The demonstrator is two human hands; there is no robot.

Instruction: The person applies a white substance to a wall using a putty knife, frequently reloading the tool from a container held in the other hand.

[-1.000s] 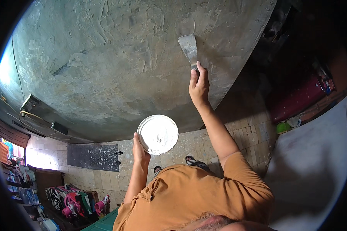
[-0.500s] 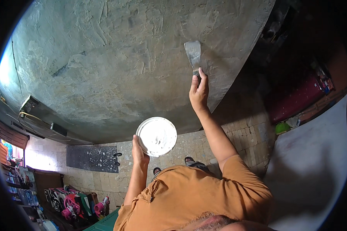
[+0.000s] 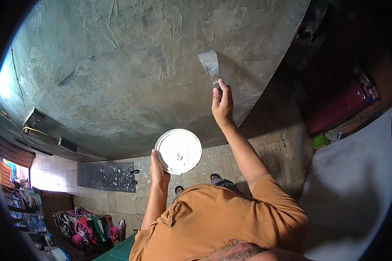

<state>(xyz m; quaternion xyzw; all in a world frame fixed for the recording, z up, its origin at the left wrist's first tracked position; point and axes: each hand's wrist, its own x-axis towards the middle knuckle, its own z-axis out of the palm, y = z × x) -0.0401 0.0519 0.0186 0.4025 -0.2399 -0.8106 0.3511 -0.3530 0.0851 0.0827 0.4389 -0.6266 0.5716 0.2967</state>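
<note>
A putty knife [image 3: 210,65] with a wide metal blade and dark handle is gripped in my right hand [image 3: 223,104]. Its blade is at the rough grey wall [image 3: 135,82], where ridges and smears of filler show; I cannot tell whether it presses on the surface. White paste smudges the blade. My left hand [image 3: 159,168] is closed round the left side of a round white tub [image 3: 178,151], held upright below the knife and in front of the wall. White paste fills what I can see of the tub's inside.
Along the wall's foot lies a dark, paint-spattered mat [image 3: 106,176] on the tiled floor. A switch box [image 3: 34,116] with loose wires is on the wall at left. Lower left stand a pink-wheeled toy [image 3: 80,230] and shelves. At right are a dark red cabinet [image 3: 335,108] and a pale surface [image 3: 353,182].
My right hand has shifted the putty knife slightly left and down, its blade tilting further left. The tub in my left hand sits a little higher and to the right.
</note>
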